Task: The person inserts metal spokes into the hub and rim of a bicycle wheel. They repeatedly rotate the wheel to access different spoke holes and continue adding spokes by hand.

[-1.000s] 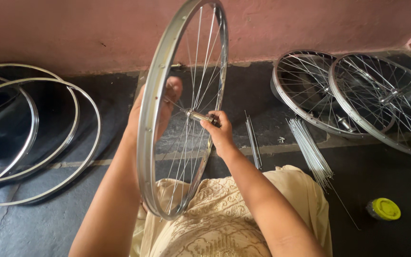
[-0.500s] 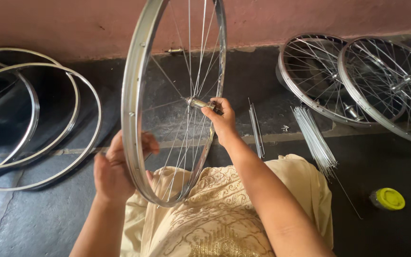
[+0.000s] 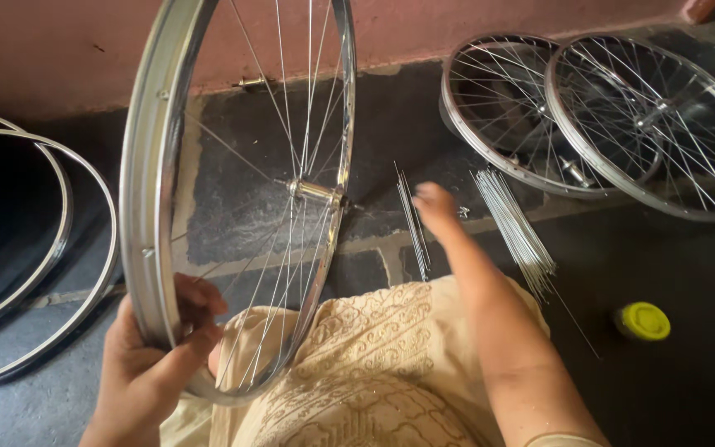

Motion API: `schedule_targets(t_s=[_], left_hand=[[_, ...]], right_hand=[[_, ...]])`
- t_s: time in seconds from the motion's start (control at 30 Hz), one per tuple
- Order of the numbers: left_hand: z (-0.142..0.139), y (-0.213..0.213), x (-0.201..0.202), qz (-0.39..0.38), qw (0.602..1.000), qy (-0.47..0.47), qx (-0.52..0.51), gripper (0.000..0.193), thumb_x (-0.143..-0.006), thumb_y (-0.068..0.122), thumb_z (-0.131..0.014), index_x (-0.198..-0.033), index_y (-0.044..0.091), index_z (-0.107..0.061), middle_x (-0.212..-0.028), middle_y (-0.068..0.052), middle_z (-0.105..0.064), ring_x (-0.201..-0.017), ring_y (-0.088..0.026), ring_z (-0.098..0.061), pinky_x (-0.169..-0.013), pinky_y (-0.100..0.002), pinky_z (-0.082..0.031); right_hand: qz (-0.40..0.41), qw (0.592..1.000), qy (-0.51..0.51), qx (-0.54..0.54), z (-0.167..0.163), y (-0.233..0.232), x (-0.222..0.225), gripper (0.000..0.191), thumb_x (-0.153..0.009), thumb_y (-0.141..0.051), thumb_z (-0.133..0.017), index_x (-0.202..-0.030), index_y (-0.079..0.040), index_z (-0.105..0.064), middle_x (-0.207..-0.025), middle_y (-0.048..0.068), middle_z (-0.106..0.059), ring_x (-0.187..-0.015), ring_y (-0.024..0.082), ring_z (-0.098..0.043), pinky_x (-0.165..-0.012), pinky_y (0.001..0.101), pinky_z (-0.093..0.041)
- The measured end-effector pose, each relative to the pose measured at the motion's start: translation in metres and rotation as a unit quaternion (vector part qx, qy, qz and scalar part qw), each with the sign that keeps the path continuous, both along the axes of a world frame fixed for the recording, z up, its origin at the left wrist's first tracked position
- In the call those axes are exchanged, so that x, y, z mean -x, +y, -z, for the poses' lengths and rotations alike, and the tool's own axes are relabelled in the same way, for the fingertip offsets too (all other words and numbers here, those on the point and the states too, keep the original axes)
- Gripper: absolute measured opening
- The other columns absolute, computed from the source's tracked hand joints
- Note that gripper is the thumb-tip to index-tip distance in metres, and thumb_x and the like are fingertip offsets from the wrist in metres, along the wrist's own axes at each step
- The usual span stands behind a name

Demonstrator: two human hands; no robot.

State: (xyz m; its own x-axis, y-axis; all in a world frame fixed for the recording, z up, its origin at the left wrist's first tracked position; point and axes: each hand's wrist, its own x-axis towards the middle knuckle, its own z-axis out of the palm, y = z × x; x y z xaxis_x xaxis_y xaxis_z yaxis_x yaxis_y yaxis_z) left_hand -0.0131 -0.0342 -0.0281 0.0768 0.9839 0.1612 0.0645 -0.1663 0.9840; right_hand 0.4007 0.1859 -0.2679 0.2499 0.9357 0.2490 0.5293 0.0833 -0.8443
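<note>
Left hand, fingers clamped on the lower rim of an upright spoked bicycle wheel standing over the lap. Right hand free, fingers loosely extended, just above a small bundle of loose spokes on the floor.

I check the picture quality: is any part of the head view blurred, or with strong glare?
Head view: the right hand is slightly motion-blurred as it reaches toward the loose spokes; the wheel rim held by the left hand shows bright reflections but stays sharp; the floor is dim.
</note>
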Motion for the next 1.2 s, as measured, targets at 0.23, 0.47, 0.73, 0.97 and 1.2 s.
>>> schedule_targets(t_s=[0.23,0.47,0.73,0.97,1.2], left_hand=[[-0.021,0.031,0.011,0.014,1.000,-0.004,-0.015,0.032,-0.077,-0.008,-0.061,-0.109,-0.003,-0.061,-0.100,-0.013,-0.068,-0.093,-0.016,-0.063,-0.081,-0.031,-0.050],[-0.056,0.083,0.011,0.043,0.999,-0.014,0.011,0.034,-0.070,-0.004,-0.061,-0.104,0.001,-0.062,-0.096,-0.010,-0.069,-0.081,-0.012,-0.058,-0.072,-0.027,-0.047],[-0.067,0.098,0.021,0.070,0.997,0.017,-0.012,0.031,-0.072,-0.001,-0.063,-0.103,-0.002,-0.065,-0.098,-0.010,-0.071,-0.082,-0.011,-0.056,-0.075,-0.026,-0.046],[-0.065,0.098,0.024,0.108,0.994,-0.009,-0.022,0.033,-0.074,0.002,-0.059,-0.105,-0.002,-0.067,-0.098,-0.011,-0.071,-0.079,-0.009,-0.056,-0.073,-0.025,-0.046],[-0.067,0.097,0.018,0.081,0.997,0.012,0.010,0.032,-0.068,0.001,-0.061,-0.100,-0.003,-0.068,-0.095,-0.010,-0.071,-0.076,-0.010,-0.058,-0.071,-0.025,-0.047]], right_hand=[[0.147,0.872,-0.259,0.388,0.018,-0.021,-0.087,0.034,-0.088,-0.016,-0.073,-0.121,-0.006,-0.071,-0.119,0.018,-0.074,-0.111,0.034,-0.070,-0.095,0.0439,-0.056],[0.158,0.846,-0.285,0.421,0.018,-0.009,-0.085,0.030,-0.092,-0.015,-0.069,-0.120,-0.006,-0.074,-0.123,0.020,-0.072,-0.114,0.039,-0.069,-0.096,0.0472,-0.055],[0.168,0.855,-0.284,0.401,0.040,-0.011,-0.101,0.027,-0.097,-0.015,-0.064,-0.119,-0.005,-0.076,-0.128,0.023,-0.071,-0.119,0.043,-0.066,-0.097,0.0510,-0.055],[0.181,0.854,-0.238,0.426,0.032,0.000,-0.092,0.032,-0.094,-0.022,-0.068,-0.120,-0.004,-0.074,-0.129,0.023,-0.069,-0.120,0.042,-0.065,-0.098,0.0511,-0.055],[0.157,0.843,-0.297,0.420,0.033,0.007,-0.091,0.028,-0.094,-0.018,-0.066,-0.116,-0.005,-0.078,-0.129,0.021,-0.070,-0.122,0.040,-0.066,-0.098,0.0500,-0.055]])
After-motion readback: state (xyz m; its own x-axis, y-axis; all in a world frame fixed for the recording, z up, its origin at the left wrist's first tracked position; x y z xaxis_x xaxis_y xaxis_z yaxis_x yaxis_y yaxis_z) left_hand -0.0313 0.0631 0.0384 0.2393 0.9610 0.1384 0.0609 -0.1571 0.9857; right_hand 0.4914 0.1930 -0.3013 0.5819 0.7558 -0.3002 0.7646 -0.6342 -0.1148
